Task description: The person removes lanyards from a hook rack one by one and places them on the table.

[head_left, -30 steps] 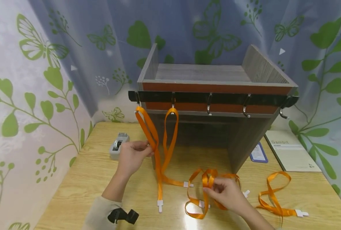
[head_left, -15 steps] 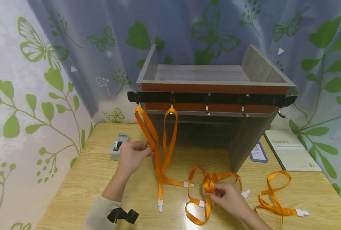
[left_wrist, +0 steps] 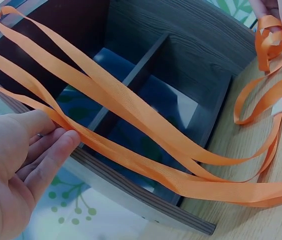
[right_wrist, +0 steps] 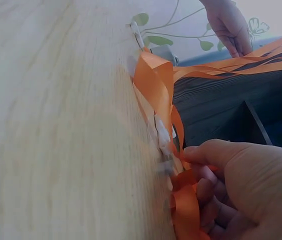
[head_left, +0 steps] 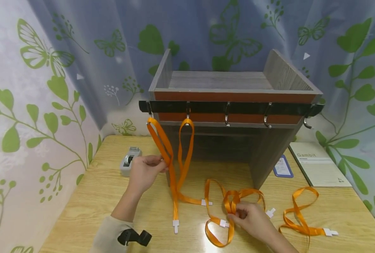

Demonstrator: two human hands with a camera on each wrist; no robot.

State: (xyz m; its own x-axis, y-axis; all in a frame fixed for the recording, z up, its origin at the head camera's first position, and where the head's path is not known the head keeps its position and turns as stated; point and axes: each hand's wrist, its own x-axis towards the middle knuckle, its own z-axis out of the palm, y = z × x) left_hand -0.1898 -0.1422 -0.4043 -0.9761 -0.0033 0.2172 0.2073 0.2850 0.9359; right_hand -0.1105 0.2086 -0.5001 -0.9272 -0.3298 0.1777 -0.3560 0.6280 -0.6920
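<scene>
Two orange lanyards hang from the two leftmost hooks of a black rail (head_left: 206, 106). My left hand (head_left: 145, 173) pinches the leftmost lanyard (head_left: 172, 172) partway down its strap, below the hook; in the left wrist view the fingertips (left_wrist: 70, 139) lie at the strap's edge. Beside it hangs the second lanyard (head_left: 190, 149), its white clip (head_left: 205, 202) lying on the table. Low over the table, my right hand (head_left: 254, 219) pinches gathered loops of another orange lanyard (head_left: 233, 194). Loose strap and white clips spread around those fingers, and the hand hides part of the bundle.
The rail runs across the front of a grey wooden shelf (head_left: 288, 73); its other hooks are bare. One more lanyard (head_left: 315, 231) lies at right. A blue-framed badge (head_left: 283, 167) and a notebook (head_left: 320, 170) lie behind. A grey tape dispenser (head_left: 125, 170) stands at left.
My right hand has shifted slightly down and right with the gathered loops, and the loose strap left of it has spread toward the shelf. The left hand keeps its pinch in place.
</scene>
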